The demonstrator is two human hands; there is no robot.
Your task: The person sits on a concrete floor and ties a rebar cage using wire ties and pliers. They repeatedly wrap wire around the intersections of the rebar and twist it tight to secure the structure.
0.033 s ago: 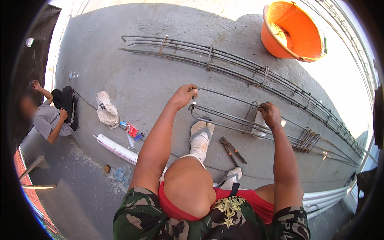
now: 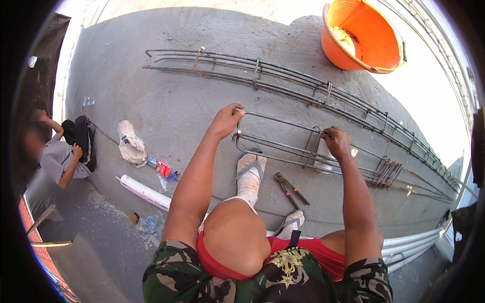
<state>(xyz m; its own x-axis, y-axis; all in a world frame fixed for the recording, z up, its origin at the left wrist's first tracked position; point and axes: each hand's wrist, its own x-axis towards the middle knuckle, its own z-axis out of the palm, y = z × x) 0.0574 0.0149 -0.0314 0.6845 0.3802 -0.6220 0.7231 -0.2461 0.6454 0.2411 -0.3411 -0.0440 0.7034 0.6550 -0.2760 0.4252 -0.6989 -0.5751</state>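
Observation:
My left hand (image 2: 227, 121) is closed on the bent near-left end of a small steel rebar cage (image 2: 278, 143). Farther right along the same cage, my right hand (image 2: 337, 143) pinches the upper bar beside a rectangular wire stirrup (image 2: 312, 144). A pale block (image 2: 323, 155) sits under the cage next to this stirrup. Toward the cage's right end, several stirrups (image 2: 388, 171) are bunched together around the bars. A pair of pincers (image 2: 292, 190) with orange-marked handles lies on the floor between my feet, its jaws pointing away from me.
Beyond my hands a longer rebar cage (image 2: 293, 73) stretches across the concrete floor (image 2: 151, 35). An orange bucket (image 2: 348, 61) stands far right. At left lie a white sack (image 2: 132, 144), a white pipe (image 2: 146, 193) and a red packet (image 2: 162, 168). A person (image 2: 60, 159) sits at the left edge. White pipes (image 2: 411, 247) lie lower right.
The whole view has shifted slightly, so things appear a little farther left. Both hands keep the same hold on the rebar cage.

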